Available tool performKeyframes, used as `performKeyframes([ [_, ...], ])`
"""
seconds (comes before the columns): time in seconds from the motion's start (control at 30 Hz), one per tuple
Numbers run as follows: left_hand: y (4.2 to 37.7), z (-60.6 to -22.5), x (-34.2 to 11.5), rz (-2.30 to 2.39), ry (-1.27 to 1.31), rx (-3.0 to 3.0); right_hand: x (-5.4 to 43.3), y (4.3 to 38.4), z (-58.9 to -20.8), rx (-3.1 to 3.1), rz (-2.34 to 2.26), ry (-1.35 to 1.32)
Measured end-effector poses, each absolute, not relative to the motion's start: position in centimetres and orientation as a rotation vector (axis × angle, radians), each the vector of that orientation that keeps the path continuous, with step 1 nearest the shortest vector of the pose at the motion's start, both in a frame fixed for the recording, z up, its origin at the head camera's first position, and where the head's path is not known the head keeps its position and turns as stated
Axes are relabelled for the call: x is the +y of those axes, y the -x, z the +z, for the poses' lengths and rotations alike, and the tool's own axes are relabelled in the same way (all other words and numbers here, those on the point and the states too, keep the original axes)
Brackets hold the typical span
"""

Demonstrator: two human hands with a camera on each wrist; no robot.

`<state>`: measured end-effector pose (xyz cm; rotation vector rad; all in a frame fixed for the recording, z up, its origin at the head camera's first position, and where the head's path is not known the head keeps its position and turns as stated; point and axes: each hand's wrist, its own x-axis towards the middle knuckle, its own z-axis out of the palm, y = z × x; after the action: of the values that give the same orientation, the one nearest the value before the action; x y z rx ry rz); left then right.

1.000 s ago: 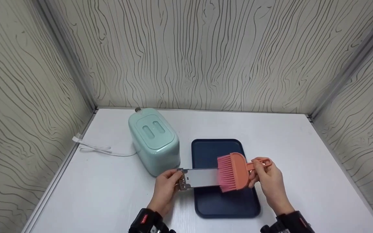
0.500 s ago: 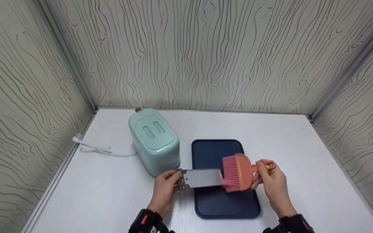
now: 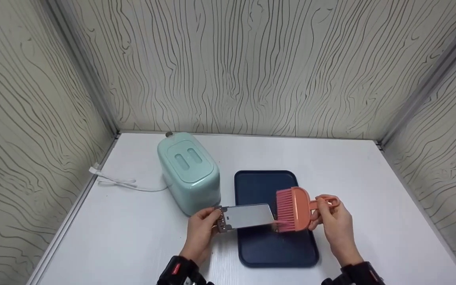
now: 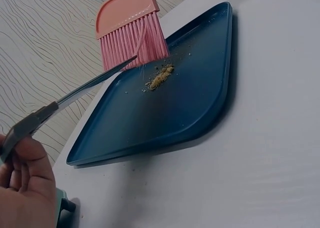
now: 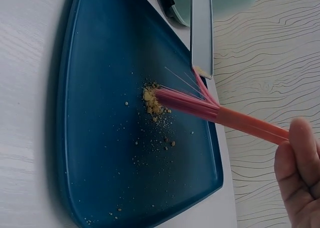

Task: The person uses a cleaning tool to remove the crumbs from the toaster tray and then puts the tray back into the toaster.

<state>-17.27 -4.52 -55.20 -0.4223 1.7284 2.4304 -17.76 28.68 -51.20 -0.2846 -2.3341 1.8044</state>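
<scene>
A pinch is formed by the left hand point(image 3: 199, 232) and, well apart from it, by the right hand point(image 3: 336, 223); both are held forward, with fingers point(image 5: 288, 175) curled.

The person's bare left hand point(image 3: 201, 231) and bare right hand point(image 3: 337, 225) each meet a broad black cuff at the wrist. The left black cuff point(image 3: 183, 266) bears a small red rectangular label point(image 3: 176, 268) with pale markings too tiny to read, and a silvery-grey patch point(image 3: 189, 281) lower down. The right black cuff point(image 3: 358, 272) shows a thin red mark point(image 3: 373, 275) towards its outer side.
</scene>
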Motion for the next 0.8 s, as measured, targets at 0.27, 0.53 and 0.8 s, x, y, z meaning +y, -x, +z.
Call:
performKeyframes([
  [0.27, 17.2, -55.1, -4.5, 2.442, 0.420, 1.722, 28.3, 17.9, -50.7, -2.102, 1.958, 0.307],
  [0.53, 17.2, -54.9, -4.4, 2.448, 0.445, 1.724, 27.7, 17.9, -50.0, -1.936, 2.026, 0.308],
  [0.8, 17.1, -55.0, -4.3, 2.462, 0.428, 1.712, 26.1, 17.9, -49.6, -1.869, 2.069, 0.236],
])
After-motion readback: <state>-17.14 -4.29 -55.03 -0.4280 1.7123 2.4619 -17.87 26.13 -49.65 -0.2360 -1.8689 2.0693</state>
